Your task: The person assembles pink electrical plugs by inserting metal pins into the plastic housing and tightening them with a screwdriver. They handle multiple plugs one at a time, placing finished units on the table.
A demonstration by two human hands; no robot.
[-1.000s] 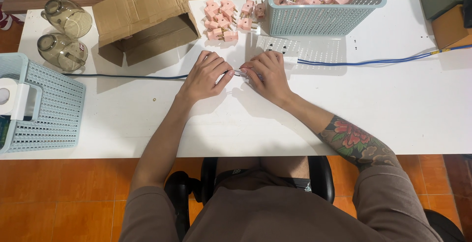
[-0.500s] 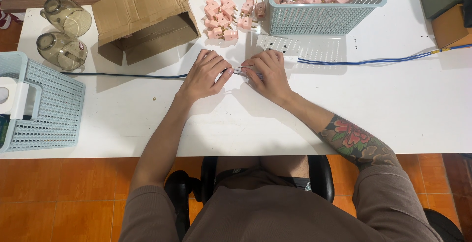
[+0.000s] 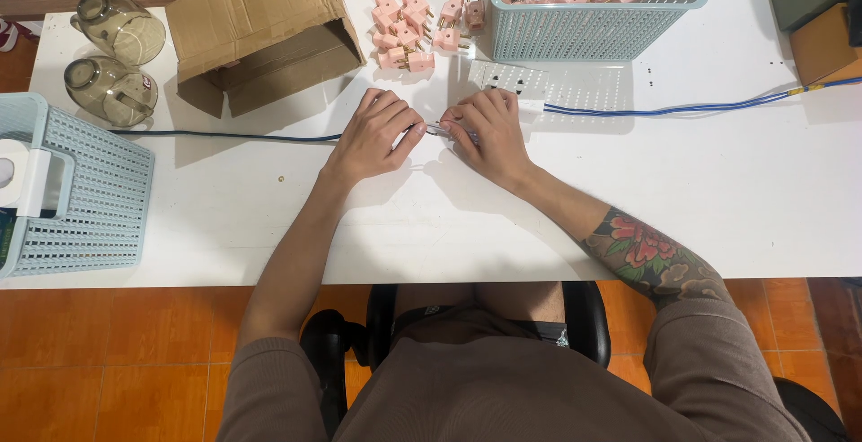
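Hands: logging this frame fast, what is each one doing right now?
Left hand: fingers curled, pinching one end of a small thin piece.
Right hand: fingers curled, pinching the other end of it; what it is cannot be told.

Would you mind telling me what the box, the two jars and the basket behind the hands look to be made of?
Box: brown corrugated cardboard, matte, creased and torn at the flaps. Jars: clear smoky plastic or glass; see-through with glossy highlights, so I cannot tell which. Basket: pale teal moulded plastic, judging by its even grid of holes and smooth rim.
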